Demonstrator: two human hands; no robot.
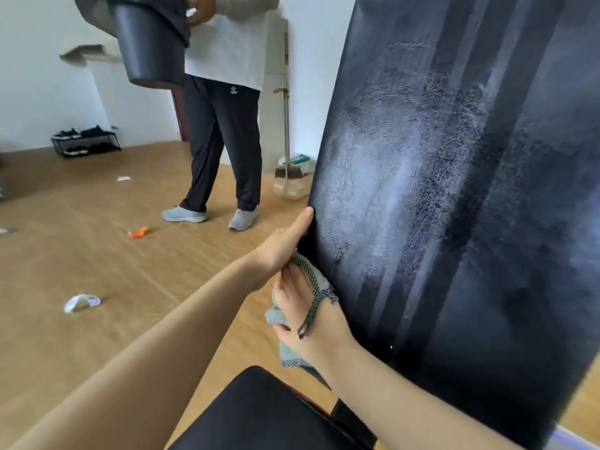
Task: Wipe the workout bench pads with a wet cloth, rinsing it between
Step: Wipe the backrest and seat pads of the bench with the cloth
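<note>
Above the seat pad (259, 414) at the frame's foot, a person's right hand (308, 316) presses a grey cloth (316, 276) against the left edge of the raised back pad (454, 222). The thumb pinches a fold, the fingertips are buried in fabric, and a loose cord of the cloth lies across the back of the hand. Just above and touching it, the left hand (276, 254) braces the same edge with its thumb (305, 219) straight up the rim. Its fingers are hidden behind the pad, so their grip cannot be told.

The pad's face shows wet streaks and a pale speckled patch. An unrinsed cloth would likely smear that patch rather than lift it. The trailing cord could snag mid-stroke, and a brace slipping on the damp edge might let the pad swing.

Beyond, a paper scrap (81, 303) lies on the wooden floor (97, 254), where drips could make footing slick. Another person (224, 125) stands carrying a black bucket (149, 43) — if that is the rinse water, it is well apart from the cloth.
</note>
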